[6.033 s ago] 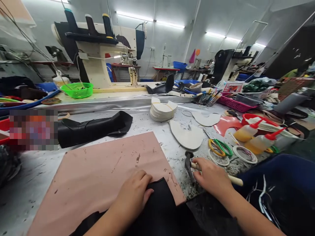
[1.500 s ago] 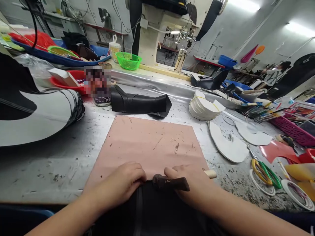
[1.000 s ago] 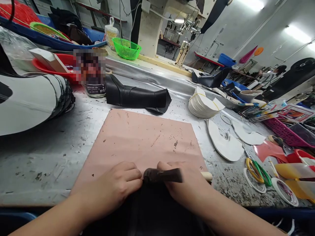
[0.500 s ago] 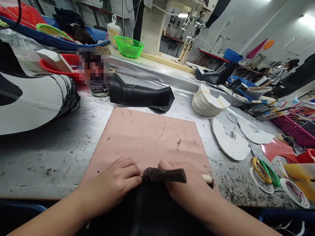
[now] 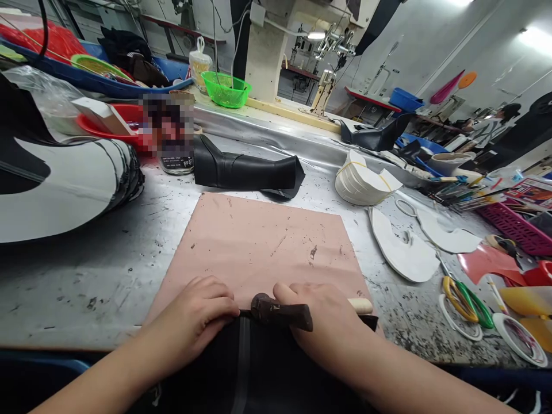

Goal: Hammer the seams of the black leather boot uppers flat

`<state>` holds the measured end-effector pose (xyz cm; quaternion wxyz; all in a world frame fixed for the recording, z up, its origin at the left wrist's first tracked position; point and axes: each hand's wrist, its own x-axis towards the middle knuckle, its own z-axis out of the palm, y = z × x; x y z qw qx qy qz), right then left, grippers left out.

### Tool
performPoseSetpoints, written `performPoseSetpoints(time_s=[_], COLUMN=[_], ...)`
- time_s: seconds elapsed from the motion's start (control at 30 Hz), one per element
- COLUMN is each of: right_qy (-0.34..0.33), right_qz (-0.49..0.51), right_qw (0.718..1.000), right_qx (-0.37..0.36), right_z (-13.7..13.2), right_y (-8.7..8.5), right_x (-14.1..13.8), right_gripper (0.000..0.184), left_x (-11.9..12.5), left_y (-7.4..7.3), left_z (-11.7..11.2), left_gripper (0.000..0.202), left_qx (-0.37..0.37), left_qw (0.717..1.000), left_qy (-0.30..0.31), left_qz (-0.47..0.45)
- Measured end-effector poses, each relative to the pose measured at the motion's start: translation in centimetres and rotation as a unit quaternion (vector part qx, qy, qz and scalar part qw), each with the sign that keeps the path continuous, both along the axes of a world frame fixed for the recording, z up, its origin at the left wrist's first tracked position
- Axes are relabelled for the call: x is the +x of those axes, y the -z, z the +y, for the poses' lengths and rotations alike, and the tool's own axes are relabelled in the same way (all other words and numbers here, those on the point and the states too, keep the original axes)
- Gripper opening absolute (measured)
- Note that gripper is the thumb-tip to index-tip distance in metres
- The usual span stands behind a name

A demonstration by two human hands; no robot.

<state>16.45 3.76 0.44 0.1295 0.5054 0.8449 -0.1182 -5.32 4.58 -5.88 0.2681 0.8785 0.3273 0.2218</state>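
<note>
Right hand clenched around a small hammer with dark brown metal head and pale wooden handle; head lies sideways across the top edge of a black leather piece with a raised centre seam, handle end sticks out past the hand to the right. Left hand closed loosely, fingers curled and pressing down on the same black leather edge, fingertips just beside the hammer head; it grasps nothing, only pins the leather. Leather piece hangs over the near edge of the bench, top edge resting on a pink rectangular work mat with dark scuffs. Mat lies flat on a scratched grey metal-topped bench. Behind the mat, a black leather boot shaft on its side. Right of that, a stack of white curved insole-shaped cutouts bound with a yellow band, then loose white cutouts. Far right, yellow and green ring-handled scissors near tape rolls. Left, a stack of large black-and-white flat pieces. Further back, a green plastic bowl and a cream post-bed sewing machine.
</note>
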Motion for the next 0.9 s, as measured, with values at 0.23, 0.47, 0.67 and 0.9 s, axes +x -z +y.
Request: performPoseSetpoints(time_s=[0.23,0.47,0.67,0.9], right_qy=[0.015,0.004,-0.004,0.057], right_qz=[0.000,0.014,0.033,0.085], right_qw=[1.000,1.000,0.999,0.994], right_qx=[-0.005,0.014,0.030,0.037], right_z=[0.2,0.2,0.2,0.7], right_y=[-0.3,0.4,0.4,-0.8], right_x=[0.0,0.4,0.6,0.7], right_gripper=[0.016,0.016,0.016,0.020], left_x=[0.3,0.0,0.4,0.3], left_y=[-0.2,-0.4,0.0,0.5], left_z=[-1.1,-0.5,-1.5,-1.8], left_gripper=[0.021,0.027,0.024,0.027], left_qx=[-0.041,-0.036,-0.043,0.145], left_qw=[0.997,0.999,0.997,0.989], left_qy=[-0.067,-0.002,-0.063,-0.011], left_qz=[0.027,0.008,0.007,0.038])
